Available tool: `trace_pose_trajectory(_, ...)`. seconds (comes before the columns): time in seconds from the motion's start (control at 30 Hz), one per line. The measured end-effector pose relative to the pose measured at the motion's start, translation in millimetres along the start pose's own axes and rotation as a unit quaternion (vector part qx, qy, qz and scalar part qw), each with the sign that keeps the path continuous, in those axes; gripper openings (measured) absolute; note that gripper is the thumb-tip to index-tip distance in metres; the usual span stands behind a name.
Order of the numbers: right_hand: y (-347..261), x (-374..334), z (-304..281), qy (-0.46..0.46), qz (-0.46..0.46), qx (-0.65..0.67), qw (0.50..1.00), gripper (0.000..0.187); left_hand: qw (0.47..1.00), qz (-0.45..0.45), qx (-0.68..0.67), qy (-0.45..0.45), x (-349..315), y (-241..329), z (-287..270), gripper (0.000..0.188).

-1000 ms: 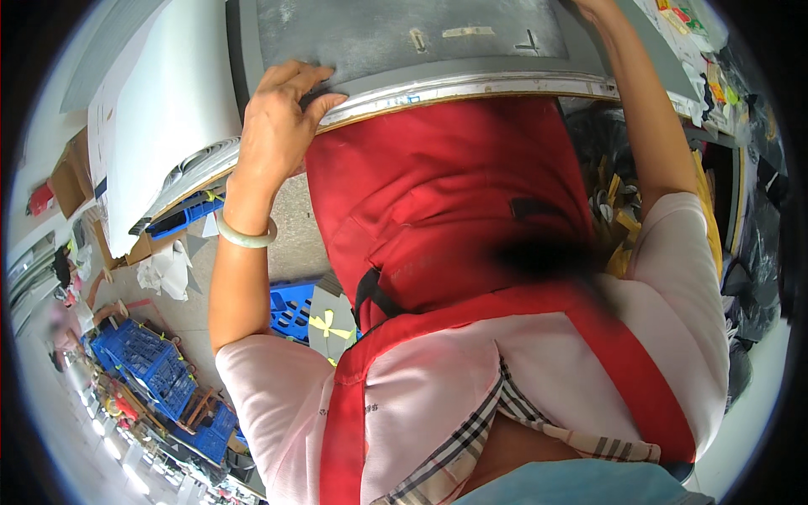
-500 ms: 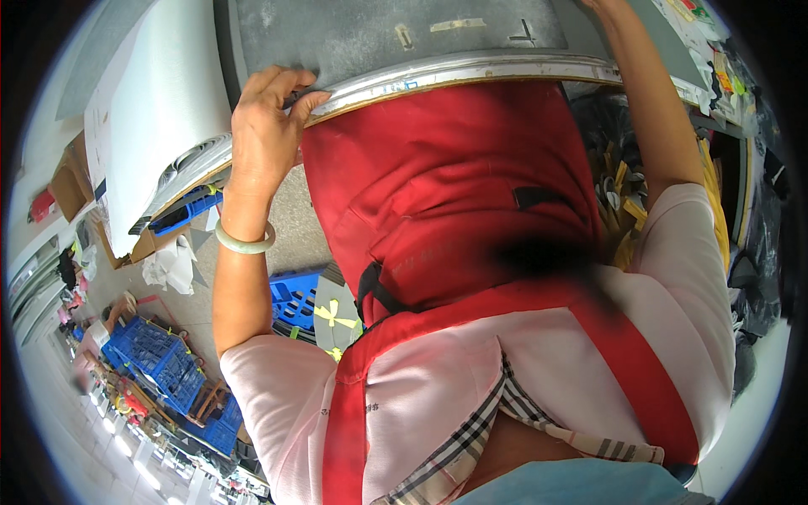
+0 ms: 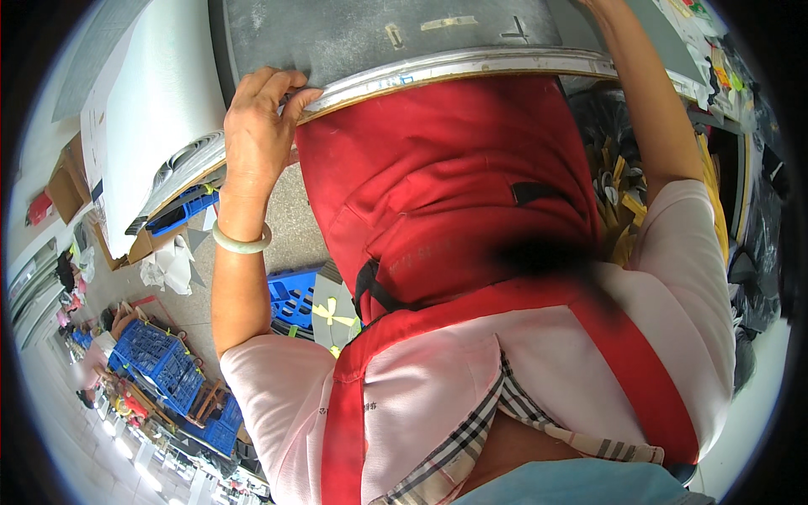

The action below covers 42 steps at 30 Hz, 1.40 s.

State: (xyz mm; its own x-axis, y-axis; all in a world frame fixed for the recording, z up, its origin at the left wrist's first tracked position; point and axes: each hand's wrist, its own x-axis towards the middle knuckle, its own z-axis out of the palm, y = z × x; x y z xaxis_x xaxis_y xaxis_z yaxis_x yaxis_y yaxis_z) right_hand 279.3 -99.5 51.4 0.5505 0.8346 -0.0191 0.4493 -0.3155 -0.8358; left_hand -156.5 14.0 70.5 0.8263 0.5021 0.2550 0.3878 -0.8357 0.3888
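Observation:
My left hand (image 3: 263, 114), with a pale bangle (image 3: 241, 239) on its wrist, is at the near edge of the worktable (image 3: 471, 66). Its fingers curl in toward the thumb, by the near left corner of a dark grey board (image 3: 337, 38). What sits between the fingertips is too hidden to name. Strips of tape (image 3: 449, 23) and a black cross mark (image 3: 514, 32) show on the board. My right forearm (image 3: 644, 93) reaches up past the board's right side, and its hand is cut off by the upper edge of the view.
A large white roll (image 3: 164, 76) lies left of the board. Blue crates (image 3: 290, 299) stand on the floor at my left, with a crumpled white sheet (image 3: 171, 265) nearby. Yellow and grey scraps (image 3: 619, 189) fill the space under the table at right. My red apron (image 3: 454, 168) meets the table edge.
The board, table and my left hand appear shifted slightly left in the view. My left fingers stay curled at the edge, and the right arm keeps nearly the same pose.

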Motion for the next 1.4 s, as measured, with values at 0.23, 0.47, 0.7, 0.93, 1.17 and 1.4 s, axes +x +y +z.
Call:
trace_pose_trajectory(0.23,5.1,3.2,3.5,0.012,-0.017,-0.041,0.999,0.031,0.996,0.079,0.036,0.033,-1.9,-5.9,3.5,0.019)
trace_pose_trajectory(0.47,4.2,-0.1,8.6,0.021,-0.030,-0.017,0.999,0.029,0.996,0.077,0.030,0.046,-4.0,-7.5,5.7,0.020)
trace_pose_trajectory(0.7,8.0,-0.8,7.7,0.026,-0.048,-0.029,0.998,0.030,0.997,0.060,0.028,0.038,-3.3,-5.8,6.2,0.020)
trace_pose_trajectory(0.93,13.6,0.2,15.7,0.051,-0.069,-0.057,0.995,0.030,1.000,0.022,-0.010,0.010,-4.1,-6.6,1.9,0.022)
trace_pose_trajectory(1.17,22.4,-2.6,6.4,0.067,-0.085,-0.122,0.987,0.027,0.996,0.046,-0.068,-0.016,39.7,45.7,22.9,0.026)
trace_pose_trajectory(1.4,21.4,-1.5,11.0,0.039,-0.056,-0.032,0.997,0.019,0.995,0.087,-0.008,0.048,102.3,56.8,79.8,0.015)
